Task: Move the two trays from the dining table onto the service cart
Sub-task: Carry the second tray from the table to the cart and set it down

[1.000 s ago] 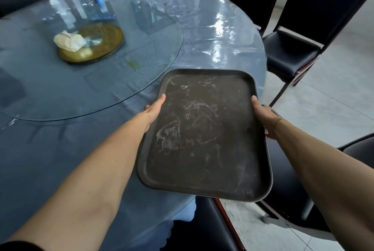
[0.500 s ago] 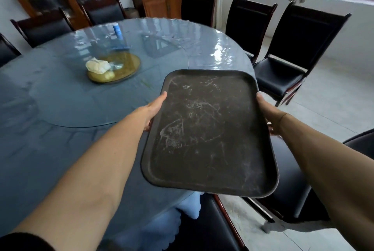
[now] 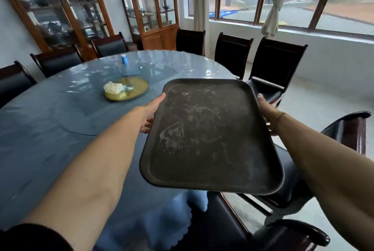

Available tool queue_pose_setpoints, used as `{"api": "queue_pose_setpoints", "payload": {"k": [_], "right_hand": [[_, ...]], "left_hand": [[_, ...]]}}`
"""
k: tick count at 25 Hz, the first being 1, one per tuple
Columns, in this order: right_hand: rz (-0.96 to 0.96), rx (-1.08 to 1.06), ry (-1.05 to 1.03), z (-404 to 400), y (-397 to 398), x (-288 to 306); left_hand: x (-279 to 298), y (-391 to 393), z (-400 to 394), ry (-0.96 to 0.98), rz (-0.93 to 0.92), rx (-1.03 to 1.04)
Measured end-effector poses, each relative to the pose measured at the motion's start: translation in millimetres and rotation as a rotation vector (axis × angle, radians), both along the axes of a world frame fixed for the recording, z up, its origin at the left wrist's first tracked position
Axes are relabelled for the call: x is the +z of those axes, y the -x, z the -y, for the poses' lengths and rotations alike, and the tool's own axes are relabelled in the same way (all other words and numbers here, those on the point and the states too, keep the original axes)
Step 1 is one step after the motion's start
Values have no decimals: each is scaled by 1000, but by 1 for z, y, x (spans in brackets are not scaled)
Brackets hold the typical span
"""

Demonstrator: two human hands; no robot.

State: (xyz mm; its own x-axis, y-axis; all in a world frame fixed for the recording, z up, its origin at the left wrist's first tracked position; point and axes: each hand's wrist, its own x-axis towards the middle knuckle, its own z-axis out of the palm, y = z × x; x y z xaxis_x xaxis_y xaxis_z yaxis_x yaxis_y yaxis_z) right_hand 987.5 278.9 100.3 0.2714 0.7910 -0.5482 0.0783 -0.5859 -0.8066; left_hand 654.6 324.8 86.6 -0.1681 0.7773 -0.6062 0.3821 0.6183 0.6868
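Two bare hands hold one dark tray (image 3: 210, 139) in the air, over the near edge of the round desk (image 3: 40, 129) and the black chairs beside it. The left hand (image 3: 150, 113) grips the tray's left rim, thumb lying along the top edge; its fingers curl underneath and only their tips show. The right hand (image 3: 267, 113) clasps the right rim, with most of its fingers hidden below the tray. The tray's surface is empty but streaked with pale smears and scratches. Only this one tray can be seen, and no cart appears anywhere. On the desk's glass turntable (image 3: 81, 113) sits a yellowish plate (image 3: 135, 88) with a crumpled white napkin (image 3: 113, 87) resting on it; a small blue-and-white bottle (image 3: 124, 59) stands further back, its label too small to read. Chair backs ring the far side of the desk. Reflections blur the contents of the glass-fronted cabinets (image 3: 66, 7) behind.
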Motion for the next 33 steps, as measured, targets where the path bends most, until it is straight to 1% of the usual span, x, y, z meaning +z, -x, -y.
{"api": "queue_pose_setpoints", "payload": {"k": [3, 7, 13, 17, 23, 26, 30, 33], "right_hand": [[31, -2, -69, 49, 11, 25], [53, -35, -50, 100, 25, 43], [112, -80, -41, 153, 25, 51], [137, -113, -68, 185, 9, 51], [60, -285, -1, 240, -44, 52], [89, -356, 4, 274, -80, 52], [98, -471, 11, 340, -133, 55], [114, -561, 11, 399, -173, 60]], "left_hand": [[23, 13, 37, -10, -11, -56], [39, 27, 70, -55, 19, -101], [48, 34, 100, -109, 46, -164], [48, 18, 111, -106, 66, -225], [54, -47, 124, -107, 78, -357], [57, -91, 134, -109, 90, -447], [61, -162, 161, -116, 86, -585], [64, -222, 193, -130, 118, -679]]}}
